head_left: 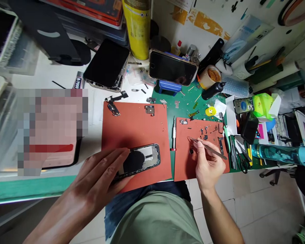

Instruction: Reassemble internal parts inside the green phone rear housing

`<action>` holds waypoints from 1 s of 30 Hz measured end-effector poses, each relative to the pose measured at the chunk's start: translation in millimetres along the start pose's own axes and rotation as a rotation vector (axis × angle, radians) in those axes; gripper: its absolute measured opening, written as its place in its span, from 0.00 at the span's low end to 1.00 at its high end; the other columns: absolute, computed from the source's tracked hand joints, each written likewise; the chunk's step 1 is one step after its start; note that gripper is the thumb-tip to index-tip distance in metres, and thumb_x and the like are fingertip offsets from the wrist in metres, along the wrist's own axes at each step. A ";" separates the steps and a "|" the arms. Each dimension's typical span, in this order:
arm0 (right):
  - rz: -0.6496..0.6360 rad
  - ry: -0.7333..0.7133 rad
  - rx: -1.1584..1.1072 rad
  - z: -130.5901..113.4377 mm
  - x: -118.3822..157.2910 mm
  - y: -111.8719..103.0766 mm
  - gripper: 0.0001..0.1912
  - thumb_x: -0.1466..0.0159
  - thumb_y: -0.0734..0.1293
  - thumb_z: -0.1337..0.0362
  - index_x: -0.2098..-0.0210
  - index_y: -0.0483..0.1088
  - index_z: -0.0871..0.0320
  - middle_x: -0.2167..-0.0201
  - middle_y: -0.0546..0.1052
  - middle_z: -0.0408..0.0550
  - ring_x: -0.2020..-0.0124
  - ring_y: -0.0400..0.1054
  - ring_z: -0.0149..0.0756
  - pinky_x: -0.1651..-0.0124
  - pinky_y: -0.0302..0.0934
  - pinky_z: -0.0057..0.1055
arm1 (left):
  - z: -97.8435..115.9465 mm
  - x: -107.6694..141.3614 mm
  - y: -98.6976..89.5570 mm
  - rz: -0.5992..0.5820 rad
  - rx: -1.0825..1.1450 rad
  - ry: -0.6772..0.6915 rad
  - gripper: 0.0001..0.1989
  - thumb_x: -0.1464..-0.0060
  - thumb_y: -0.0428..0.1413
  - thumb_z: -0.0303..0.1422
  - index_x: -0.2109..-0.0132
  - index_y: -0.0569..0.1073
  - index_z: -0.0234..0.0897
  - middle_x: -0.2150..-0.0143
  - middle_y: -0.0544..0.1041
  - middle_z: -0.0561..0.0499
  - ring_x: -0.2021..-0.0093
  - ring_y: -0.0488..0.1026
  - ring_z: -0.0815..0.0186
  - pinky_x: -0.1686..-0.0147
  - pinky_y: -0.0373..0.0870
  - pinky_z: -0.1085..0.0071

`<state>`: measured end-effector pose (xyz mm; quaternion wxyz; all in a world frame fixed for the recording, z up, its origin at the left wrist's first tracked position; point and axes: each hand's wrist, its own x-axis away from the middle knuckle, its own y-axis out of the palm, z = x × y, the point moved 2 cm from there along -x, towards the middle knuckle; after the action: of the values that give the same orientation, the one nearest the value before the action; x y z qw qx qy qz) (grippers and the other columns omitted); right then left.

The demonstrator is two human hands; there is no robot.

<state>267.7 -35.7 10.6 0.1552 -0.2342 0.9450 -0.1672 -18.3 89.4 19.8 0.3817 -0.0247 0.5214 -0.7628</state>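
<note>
My left hand (101, 169) is closed around the lower left end of an opened phone housing (149, 156), its thumb underneath and its fingers along the upper edge. The housing's inner side faces up and shows a round black patch. It is over the left red mat (134, 128). In my right hand (209, 164) are metal tweezers (213, 150), pinched between thumb and fingers. Their tips point up and left over the right red mat (183, 169), near small dark phone parts (205, 137). Between the mats lies a screwdriver (174, 132).
Loose phone parts (114, 105) lie at the left mat's top edge. Behind stand a phone (173, 67) on a blue stand, a yellow can (137, 30) and a dark-screened phone (108, 64). Scissors (242, 162) and a blue bottle (279, 154) lie right. A large blurred patch covers the left.
</note>
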 end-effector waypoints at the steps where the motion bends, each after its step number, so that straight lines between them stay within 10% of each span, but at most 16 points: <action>1: 0.008 0.005 0.003 -0.7 -0.5 -1.0 0.11 0.30 0.75 0.57 0.53 0.81 0.58 0.55 0.88 0.52 0.57 0.86 0.43 0.50 0.84 0.42 | -0.4 -0.3 0.2 -0.002 -0.007 0.011 0.46 0.35 0.67 0.30 0.19 0.55 0.50 0.41 0.85 0.44 0.43 0.83 0.46 0.45 0.83 0.44; 13: 0.215 -0.120 -0.222 -28.8 -15.4 -47.5 0.05 0.30 0.75 0.63 0.57 0.78 0.58 0.61 0.84 0.47 0.58 0.85 0.48 0.47 0.81 0.59 | -0.2 -5.6 -1.8 -0.048 -0.013 0.053 0.46 0.36 0.68 0.28 0.19 0.57 0.45 0.41 0.84 0.40 0.43 0.82 0.46 0.43 0.84 0.44; 19: 0.102 -0.122 -0.372 -33.3 -8.4 -76.9 0.12 0.24 0.66 0.59 0.63 0.74 0.56 0.69 0.77 0.45 0.62 0.84 0.48 0.57 0.81 0.54 | -0.3 -3.4 -0.5 -0.069 0.036 -0.014 0.39 0.34 0.67 0.31 0.22 0.62 0.46 0.39 0.81 0.42 0.40 0.80 0.48 0.38 0.80 0.49; 24: 0.065 -0.001 -0.368 -29.1 0.8 -88.6 0.11 0.26 0.72 0.57 0.63 0.75 0.57 0.70 0.76 0.43 0.75 0.71 0.31 0.75 0.64 0.28 | -2.4 0.6 -9.3 -0.168 0.159 -0.355 0.36 0.34 0.64 0.49 0.24 0.66 0.50 0.32 0.78 0.44 0.35 0.78 0.43 0.35 0.76 0.49; 30: -0.026 0.106 -0.323 -25.5 12.9 -92.6 0.14 0.29 0.75 0.57 0.67 0.75 0.59 0.74 0.72 0.42 0.78 0.61 0.26 0.76 0.53 0.26 | 10.7 -9.5 -22.0 -0.213 0.627 -0.792 0.33 0.42 0.64 0.61 0.41 0.84 0.44 0.46 0.87 0.42 0.48 0.83 0.46 0.50 0.81 0.61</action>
<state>283.5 -113.1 66.7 0.0632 -0.2594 0.9633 -0.0270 -19.1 90.5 46.0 0.4592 -0.2488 0.0780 -0.8492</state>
